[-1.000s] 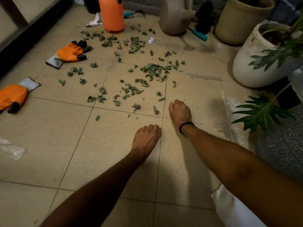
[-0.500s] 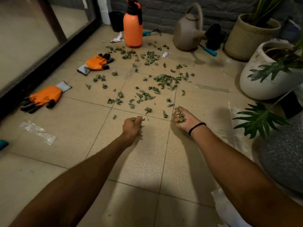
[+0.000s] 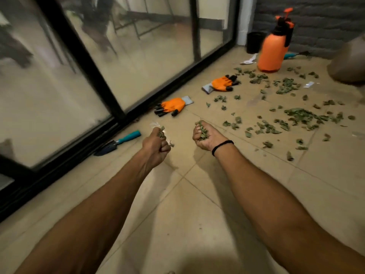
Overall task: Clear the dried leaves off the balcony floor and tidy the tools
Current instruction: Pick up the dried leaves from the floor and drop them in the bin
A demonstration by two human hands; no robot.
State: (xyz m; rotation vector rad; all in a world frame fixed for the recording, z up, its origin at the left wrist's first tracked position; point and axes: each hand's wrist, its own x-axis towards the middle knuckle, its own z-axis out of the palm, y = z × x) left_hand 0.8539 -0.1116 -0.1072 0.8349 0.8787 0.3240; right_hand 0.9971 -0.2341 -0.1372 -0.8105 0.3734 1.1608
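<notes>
the left hand [image 3: 156, 144] is clenched around a small clump of crumpled dried green leaves. the right hand [image 3: 207, 138], palm up, grasps a larger clump. both hang above the beige tiled floor [image 3: 197, 204]. the remaining scattered leaves [image 3: 302, 115] lie ahead and to the right of the right hand, the nearer one. the teal-handled dark-bladed garden trowel [image 3: 118, 142] lies just left of the left hand, with its long axis roughly along the black door rail [image 3: 65, 165]. no waste container is visible.

Dim warm light is casting soft shadows across the floor [image 3: 197, 204], motion blur is smearing the glass door [image 3: 148, 62], and edges are bowing.
</notes>
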